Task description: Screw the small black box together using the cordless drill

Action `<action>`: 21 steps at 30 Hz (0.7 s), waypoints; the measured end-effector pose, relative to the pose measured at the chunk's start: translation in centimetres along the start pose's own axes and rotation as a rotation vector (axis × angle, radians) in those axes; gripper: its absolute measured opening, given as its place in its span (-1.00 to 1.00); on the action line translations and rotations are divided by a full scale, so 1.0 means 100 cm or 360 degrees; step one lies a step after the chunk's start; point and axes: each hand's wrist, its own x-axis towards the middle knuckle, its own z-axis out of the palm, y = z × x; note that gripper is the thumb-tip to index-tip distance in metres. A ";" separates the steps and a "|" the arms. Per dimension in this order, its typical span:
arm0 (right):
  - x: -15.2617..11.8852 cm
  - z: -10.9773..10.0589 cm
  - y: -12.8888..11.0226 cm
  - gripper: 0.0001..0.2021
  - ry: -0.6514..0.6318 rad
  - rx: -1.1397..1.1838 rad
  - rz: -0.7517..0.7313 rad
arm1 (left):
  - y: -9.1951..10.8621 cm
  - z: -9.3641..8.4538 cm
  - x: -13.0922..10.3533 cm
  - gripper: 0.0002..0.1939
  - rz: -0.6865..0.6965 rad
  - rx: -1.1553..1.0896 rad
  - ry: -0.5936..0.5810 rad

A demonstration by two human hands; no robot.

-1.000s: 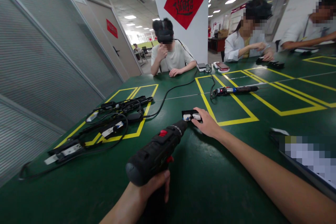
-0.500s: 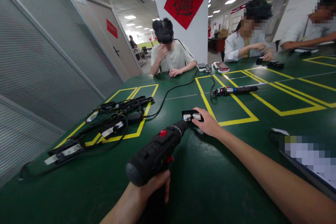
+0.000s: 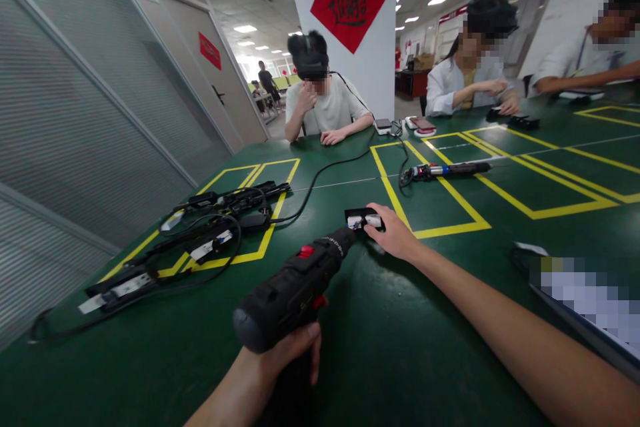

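A black cordless drill [image 3: 285, 293] with red switches is gripped in my left hand [image 3: 295, 353], its fingers wrapped round the handle. The drill points away from me and slightly right. Its chuck end meets or nearly meets a small black part with white pieces [image 3: 355, 221]; the chuck hides the exact contact. My right hand [image 3: 393, 232] is closed on the right end of that black part, thumb in front and fingers behind. The part rests on or just above the green table [image 3: 400, 347].
Black cables and devices with white labels [image 3: 210, 247] lie at the left. A cable runs toward a person [image 3: 325, 103] across the table. A pen-shaped electric tool [image 3: 450, 171] lies back right. A dark-edged blurred object [image 3: 590, 313] sits at right; two more people sit back right.
The view has shifted very slightly. My left hand and the drill appear a little further left; my right hand stays on the black part.
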 end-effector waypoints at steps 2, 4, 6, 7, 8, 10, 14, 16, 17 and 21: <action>0.000 0.000 0.001 -0.58 0.0004 -0.0003 -0.0004 | 0.000 0.000 0.000 -0.69 -0.0005 -0.0021 -0.0005; 0.001 0.000 0.000 -0.58 0.0000 -0.0003 -0.0005 | -0.001 0.000 0.001 -0.67 -0.0009 -0.0024 -0.0014; 0.001 0.000 0.000 -0.58 -0.0007 -0.0001 -0.0002 | -0.002 -0.001 0.001 -0.71 -0.0013 -0.0010 -0.0017; 0.001 -0.001 0.000 -0.59 -0.0012 -0.0002 -0.0001 | -0.002 -0.001 0.002 -0.73 -0.0014 -0.0001 -0.0017; 0.001 -0.001 -0.001 -0.59 -0.0014 -0.0003 0.0002 | -0.003 -0.002 0.002 -0.74 -0.0009 0.0012 -0.0011; 0.001 -0.001 -0.001 -0.59 -0.0017 -0.0008 0.0001 | -0.004 -0.002 0.002 -0.72 -0.0007 0.0025 -0.0011; 0.001 0.000 0.001 -0.58 -0.0001 -0.0029 -0.0004 | -0.003 -0.002 0.002 -0.66 -0.0015 0.0067 -0.0032; 0.001 0.001 0.001 -0.57 0.0007 -0.0036 -0.0007 | -0.002 -0.001 0.002 -0.65 -0.0021 0.0074 -0.0035; 0.001 0.001 0.001 -0.57 0.0010 -0.0037 -0.0009 | -0.002 -0.001 0.003 -0.67 -0.0022 0.0059 -0.0032; 0.001 0.001 0.001 -0.58 0.0013 -0.0039 -0.0007 | -0.002 -0.001 0.002 -0.74 0.0019 -0.0085 0.0011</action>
